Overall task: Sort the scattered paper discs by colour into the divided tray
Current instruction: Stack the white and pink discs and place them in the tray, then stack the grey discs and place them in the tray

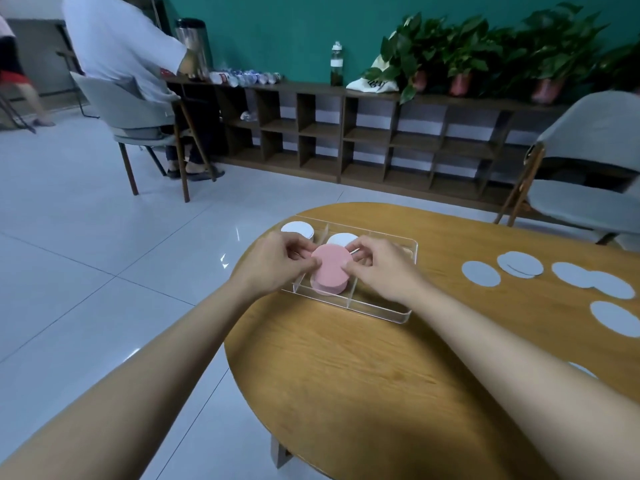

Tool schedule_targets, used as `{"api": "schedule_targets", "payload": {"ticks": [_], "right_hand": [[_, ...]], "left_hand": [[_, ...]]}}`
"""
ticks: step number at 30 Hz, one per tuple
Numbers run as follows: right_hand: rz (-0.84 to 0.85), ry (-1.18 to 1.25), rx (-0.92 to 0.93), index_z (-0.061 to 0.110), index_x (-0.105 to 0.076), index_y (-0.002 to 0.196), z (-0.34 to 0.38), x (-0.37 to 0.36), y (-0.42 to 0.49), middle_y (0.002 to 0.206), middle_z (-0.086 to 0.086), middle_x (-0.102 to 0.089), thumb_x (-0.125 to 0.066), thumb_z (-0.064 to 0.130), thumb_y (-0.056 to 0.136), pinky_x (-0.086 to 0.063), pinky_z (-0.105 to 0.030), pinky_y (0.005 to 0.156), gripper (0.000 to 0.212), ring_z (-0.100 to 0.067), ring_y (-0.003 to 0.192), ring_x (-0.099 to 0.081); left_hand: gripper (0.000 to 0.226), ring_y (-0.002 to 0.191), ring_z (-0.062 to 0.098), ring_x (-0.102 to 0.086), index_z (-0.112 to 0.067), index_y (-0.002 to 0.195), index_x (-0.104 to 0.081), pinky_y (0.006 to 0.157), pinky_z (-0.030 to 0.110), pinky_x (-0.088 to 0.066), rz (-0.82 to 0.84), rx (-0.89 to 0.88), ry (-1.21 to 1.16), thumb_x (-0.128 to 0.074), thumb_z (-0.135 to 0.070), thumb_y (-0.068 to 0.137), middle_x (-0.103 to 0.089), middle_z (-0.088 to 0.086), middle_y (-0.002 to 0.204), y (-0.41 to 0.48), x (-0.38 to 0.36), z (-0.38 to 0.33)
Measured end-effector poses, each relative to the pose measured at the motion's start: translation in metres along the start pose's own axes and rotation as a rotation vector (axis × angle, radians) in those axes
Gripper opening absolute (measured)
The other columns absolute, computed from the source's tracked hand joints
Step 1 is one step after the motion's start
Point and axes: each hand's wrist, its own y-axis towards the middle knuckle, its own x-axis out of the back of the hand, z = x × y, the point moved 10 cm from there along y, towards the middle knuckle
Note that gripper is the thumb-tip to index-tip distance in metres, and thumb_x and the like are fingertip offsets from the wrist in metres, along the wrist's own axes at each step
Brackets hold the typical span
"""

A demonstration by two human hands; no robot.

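The left hand (273,263) and right hand (384,268) each pinch an edge of a pink disc (330,266), likely squaring it onto the pink stack (329,289) in the tray (398,315). Grey discs (480,273) wait on the bench (346,375).

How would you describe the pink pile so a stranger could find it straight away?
Start at the wooden table; on its far left part sits a clear divided tray. The pink discs lie stacked in a near-side compartment. They alone are pink: the white stacks share the tray, and the loose discs on the table are pale grey.
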Motion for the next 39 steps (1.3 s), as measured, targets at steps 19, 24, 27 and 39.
{"api": "schedule_targets", "payload": {"ticks": [19, 24, 27, 39], "right_hand": [[0.098, -0.203, 0.005, 0.020, -0.075, 0.090, -0.024, -0.035, 0.018, 0.080, -0.003, -0.070, -0.061, 0.038, 0.097, -0.053, -0.041, 0.077, 0.024, -0.023, 0.083, -0.063], [-0.011, -0.223, 0.055, 0.024, -0.071, 0.117, -0.016, -0.020, 0.010, 0.103, 0.009, -0.071, -0.062, 0.041, 0.097, -0.052, -0.038, 0.090, 0.029, -0.015, 0.104, -0.060], [-0.058, -0.163, 0.096, 0.024, -0.069, 0.124, -0.012, -0.001, -0.002, 0.103, 0.013, -0.071, -0.066, 0.036, 0.095, -0.050, -0.034, 0.092, 0.031, -0.008, 0.099, -0.061], [-0.184, -0.147, 0.029, 0.030, -0.068, 0.122, -0.074, 0.105, -0.106, 0.096, 0.019, -0.065, -0.070, 0.036, 0.093, -0.039, -0.026, 0.081, 0.030, 0.007, 0.078, -0.042]], "left_hand": [[0.010, 0.083, 0.008, -0.059, -0.029, 0.098, -0.075, 0.063, 0.015, -0.037, 0.004, -0.126, 0.304, -0.078, -0.029, 0.088, -0.066, -0.010, 0.095, 0.019, -0.025, 0.006], [0.008, 0.080, 0.012, -0.056, -0.027, 0.089, -0.077, 0.059, 0.015, -0.032, -0.004, -0.206, 0.446, -0.073, -0.033, 0.092, -0.065, -0.008, 0.092, 0.009, -0.025, -0.014], [0.012, 0.079, 0.010, -0.052, -0.029, 0.096, -0.076, 0.056, 0.013, -0.026, -0.037, -0.242, 0.472, -0.070, -0.039, 0.093, -0.058, -0.012, 0.089, 0.001, -0.021, -0.035], [0.014, 0.075, 0.009, -0.064, -0.026, 0.105, -0.078, 0.077, 0.027, -0.048, 0.199, -0.414, 0.390, -0.073, -0.032, 0.092, -0.070, -0.011, 0.091, -0.033, -0.122, -0.148]]}}
